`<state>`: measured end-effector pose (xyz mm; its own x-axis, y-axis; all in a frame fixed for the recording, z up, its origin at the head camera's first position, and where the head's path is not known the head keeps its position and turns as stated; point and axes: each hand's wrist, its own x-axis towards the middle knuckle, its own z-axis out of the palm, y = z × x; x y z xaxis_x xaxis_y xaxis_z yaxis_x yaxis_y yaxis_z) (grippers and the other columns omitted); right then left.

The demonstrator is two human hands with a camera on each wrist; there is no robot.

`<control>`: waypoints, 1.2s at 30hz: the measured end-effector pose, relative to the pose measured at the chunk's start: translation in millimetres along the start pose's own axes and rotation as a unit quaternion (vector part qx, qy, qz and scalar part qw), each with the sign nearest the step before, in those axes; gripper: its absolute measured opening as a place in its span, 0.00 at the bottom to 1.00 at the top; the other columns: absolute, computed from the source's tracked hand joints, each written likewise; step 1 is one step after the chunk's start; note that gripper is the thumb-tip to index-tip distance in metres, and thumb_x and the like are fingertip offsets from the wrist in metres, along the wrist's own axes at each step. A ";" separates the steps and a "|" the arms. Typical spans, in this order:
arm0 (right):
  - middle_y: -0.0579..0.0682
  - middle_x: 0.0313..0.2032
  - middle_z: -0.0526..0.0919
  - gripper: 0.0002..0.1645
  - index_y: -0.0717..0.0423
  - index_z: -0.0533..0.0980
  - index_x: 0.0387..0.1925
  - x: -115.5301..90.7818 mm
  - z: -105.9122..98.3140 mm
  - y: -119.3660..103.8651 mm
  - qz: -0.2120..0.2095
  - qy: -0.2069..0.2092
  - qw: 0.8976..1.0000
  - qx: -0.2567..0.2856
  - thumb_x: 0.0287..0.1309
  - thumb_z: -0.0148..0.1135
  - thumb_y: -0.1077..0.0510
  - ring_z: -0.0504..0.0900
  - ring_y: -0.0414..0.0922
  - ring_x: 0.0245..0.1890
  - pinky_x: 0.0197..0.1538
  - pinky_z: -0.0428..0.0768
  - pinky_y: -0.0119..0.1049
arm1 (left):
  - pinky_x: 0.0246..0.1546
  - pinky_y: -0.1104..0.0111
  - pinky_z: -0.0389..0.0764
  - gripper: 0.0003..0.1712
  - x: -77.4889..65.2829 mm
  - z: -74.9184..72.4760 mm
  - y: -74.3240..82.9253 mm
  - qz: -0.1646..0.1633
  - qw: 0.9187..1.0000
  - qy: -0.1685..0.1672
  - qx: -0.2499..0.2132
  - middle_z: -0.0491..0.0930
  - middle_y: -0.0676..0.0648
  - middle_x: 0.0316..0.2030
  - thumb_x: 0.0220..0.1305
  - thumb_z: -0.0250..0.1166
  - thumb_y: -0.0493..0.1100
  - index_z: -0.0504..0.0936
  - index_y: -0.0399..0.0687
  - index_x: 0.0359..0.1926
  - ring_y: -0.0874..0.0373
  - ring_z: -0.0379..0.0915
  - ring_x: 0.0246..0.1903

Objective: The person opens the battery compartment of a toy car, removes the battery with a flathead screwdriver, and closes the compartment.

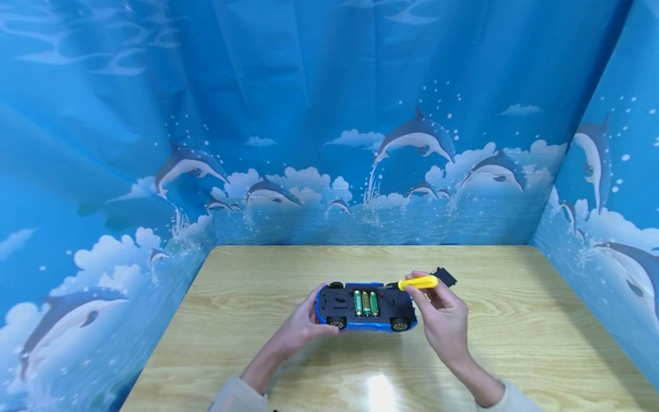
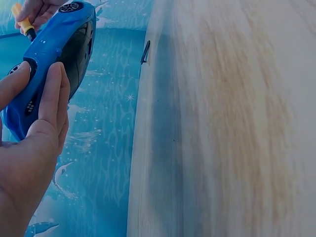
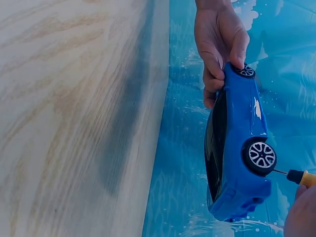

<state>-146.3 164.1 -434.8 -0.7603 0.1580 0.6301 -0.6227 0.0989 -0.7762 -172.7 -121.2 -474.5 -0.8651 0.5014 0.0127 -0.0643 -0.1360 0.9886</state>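
Observation:
A blue toy car (image 1: 340,301) is held with its black underside turned up toward the head camera. Several green batteries (image 1: 366,303) lie side by side in its uncovered battery compartment. My left hand (image 1: 301,327) grips one end of the car, thumb by a wheel, as the left wrist view also shows. Between the fingers and thumb of my right hand (image 1: 447,320) is a yellow-handled screwdriver (image 1: 419,282). Its thin shaft reaches the underside near a wheel (image 3: 262,155) in the right wrist view.
Behind the right hand, a small black battery cover (image 1: 445,277) lies on the wooden table (image 1: 247,274). A blue curtain printed with dolphins (image 1: 309,114) hangs along the table's back and sides.

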 end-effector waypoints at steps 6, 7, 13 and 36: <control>0.64 0.47 0.86 0.18 0.75 0.80 0.51 -0.7 1.3 3.3 0.013 -0.017 1.000 -0.008 0.58 0.66 0.79 0.87 0.42 0.49 0.55 0.85 0.33 | 0.58 0.56 0.84 0.61 -3.1 0.0 0.5 -0.002 1.000 -0.002 0.014 0.56 0.27 0.74 0.57 0.68 0.24 0.40 0.44 0.83 0.38 0.74 0.61; 0.65 0.47 0.86 0.17 0.75 0.80 0.50 -1.0 1.6 4.0 0.013 -0.018 1.000 -0.009 0.58 0.66 0.79 0.87 0.42 0.49 0.55 0.85 0.33 | 0.58 0.56 0.84 0.62 -3.4 0.1 0.4 -0.002 1.000 -0.002 0.016 0.56 0.27 0.74 0.57 0.68 0.24 0.40 0.44 0.83 0.38 0.74 0.61; 0.64 0.46 0.86 0.17 0.73 0.81 0.50 -1.5 2.8 5.3 0.018 -0.026 0.999 -0.017 0.58 0.67 0.78 0.87 0.41 0.47 0.53 0.86 0.31 | 0.58 0.54 0.84 0.61 -2.6 1.4 -0.5 -0.005 1.000 -0.010 0.011 0.56 0.28 0.73 0.56 0.66 0.22 0.41 0.45 0.83 0.37 0.74 0.60; 0.55 0.40 0.87 0.22 0.61 0.81 0.58 69.4 -1.9 16.9 0.201 -0.201 0.953 -0.104 0.72 0.64 0.51 0.83 0.55 0.41 0.40 0.86 0.33 | 0.57 0.55 0.85 0.59 -7.2 4.6 -1.7 0.014 0.998 -0.042 0.038 0.61 0.29 0.71 0.55 0.67 0.22 0.46 0.44 0.82 0.39 0.74 0.60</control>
<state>-209.2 178.7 -404.2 -0.9652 -0.1614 0.2059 -0.2476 0.3089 -0.9183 -164.2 -120.7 -475.6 -0.8210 0.5687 0.0494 0.0001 -0.0864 0.9963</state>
